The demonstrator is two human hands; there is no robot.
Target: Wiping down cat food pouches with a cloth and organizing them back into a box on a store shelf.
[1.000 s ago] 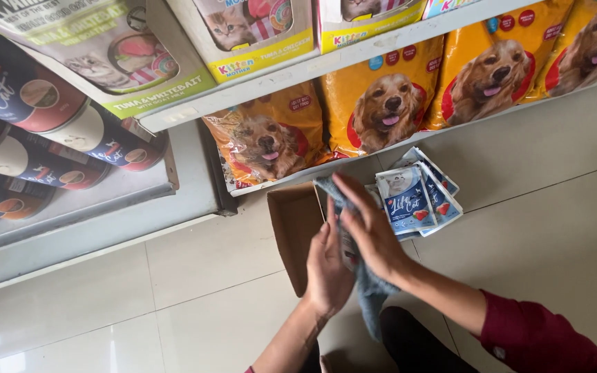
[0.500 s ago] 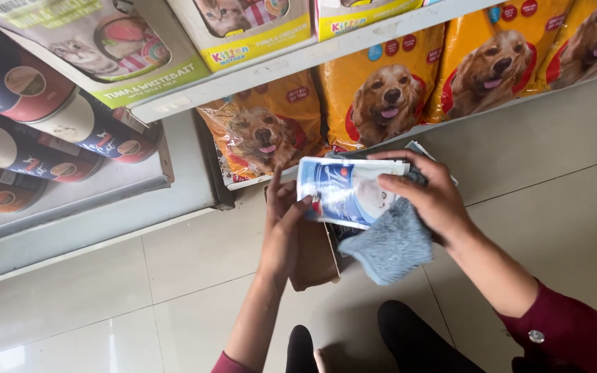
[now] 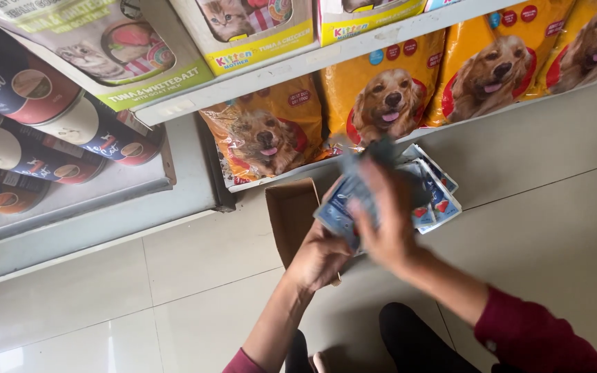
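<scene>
Fingers of the left hand [image 3: 320,254] are curled up under a blue-and-white pouch [image 3: 340,207], gripping its lower edge. The right hand [image 3: 385,220] lies across the top of that pouch, fingers half bent and motion-blurred; a grey cloth [image 3: 380,153] shows just above its fingertips, though whether they pinch it cannot be told. Taking the pouch as landmark: just to its right, partly beneath the right hand, a fan of like pouches [image 3: 438,197] lies on the tiled floor [image 3: 561,179]; just to its left stands a brown cardboard box [image 3: 291,217] (open, its inside facing the camera). Above the pouch, yellow dog-food bags [image 3: 388,97] line the lowest shelf [image 3: 298,65]. Well to the left lie dark cat-food cans [image 3: 29,131].
</scene>
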